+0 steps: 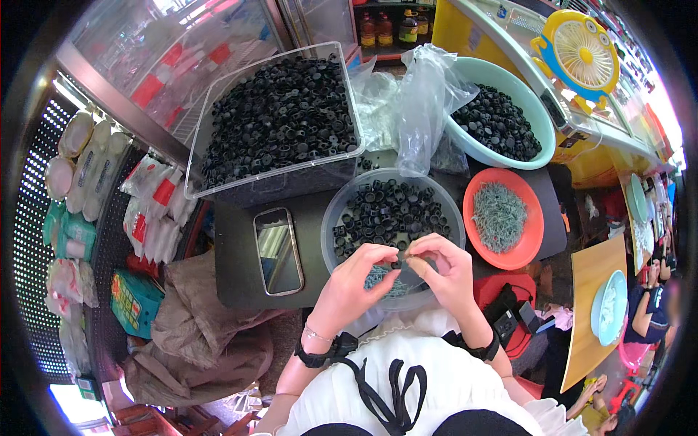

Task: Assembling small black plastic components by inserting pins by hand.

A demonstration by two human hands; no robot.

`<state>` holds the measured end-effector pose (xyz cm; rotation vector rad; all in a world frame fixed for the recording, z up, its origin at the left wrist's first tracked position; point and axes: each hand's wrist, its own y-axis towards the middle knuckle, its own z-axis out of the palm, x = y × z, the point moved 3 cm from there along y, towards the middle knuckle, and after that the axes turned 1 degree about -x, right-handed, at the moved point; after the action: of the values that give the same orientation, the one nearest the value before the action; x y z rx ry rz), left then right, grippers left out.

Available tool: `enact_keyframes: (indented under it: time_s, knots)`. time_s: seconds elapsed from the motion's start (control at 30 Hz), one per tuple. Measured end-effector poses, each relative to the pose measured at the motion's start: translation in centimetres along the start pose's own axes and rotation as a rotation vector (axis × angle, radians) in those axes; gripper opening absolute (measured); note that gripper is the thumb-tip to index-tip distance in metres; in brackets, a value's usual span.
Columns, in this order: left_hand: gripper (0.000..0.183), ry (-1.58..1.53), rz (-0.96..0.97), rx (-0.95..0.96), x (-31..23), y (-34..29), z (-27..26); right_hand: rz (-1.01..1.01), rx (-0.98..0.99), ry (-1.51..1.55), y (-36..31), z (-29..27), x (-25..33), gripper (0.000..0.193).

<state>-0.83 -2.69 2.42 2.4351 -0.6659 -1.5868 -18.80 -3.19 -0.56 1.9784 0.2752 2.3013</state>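
Observation:
Both my hands meet above the near edge of a clear round tub of small black ring-shaped caps. My left hand pinches a small black cap between thumb and fingertips. Close beside it, my right hand has its thumb and fingers pinched together. What they hold, if anything, is too small to make out. Under my hands, thin grey-green pins lie in the near part of the tub. More such pins fill an orange bowl to the right.
A big clear bin heaped with black caps stands far left on the dark table. A phone lies left of the tub. Plastic bags and a pale-blue basin of black parts are behind. A yellow fan stands far right.

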Motion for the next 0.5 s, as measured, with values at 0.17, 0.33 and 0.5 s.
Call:
enact_keyframes:
  time_s: [0.17,0.33,0.5]
  knots:
    - [0.041,-0.035,0.007,-0.02,0.22,-0.2,-0.1,-0.102,0.084,-0.126,0.0,0.09,-0.25,0.018]
    - [0.044,-0.037,0.008,-0.021,0.4,-0.43,-0.05,-0.109,0.056,-0.172,-0.01,0.34,-0.17,0.018]
    - [0.046,-0.02,0.018,-0.017,0.29,-0.43,0.2,-0.132,0.054,-0.193,0.01,0.12,-0.13,0.018]
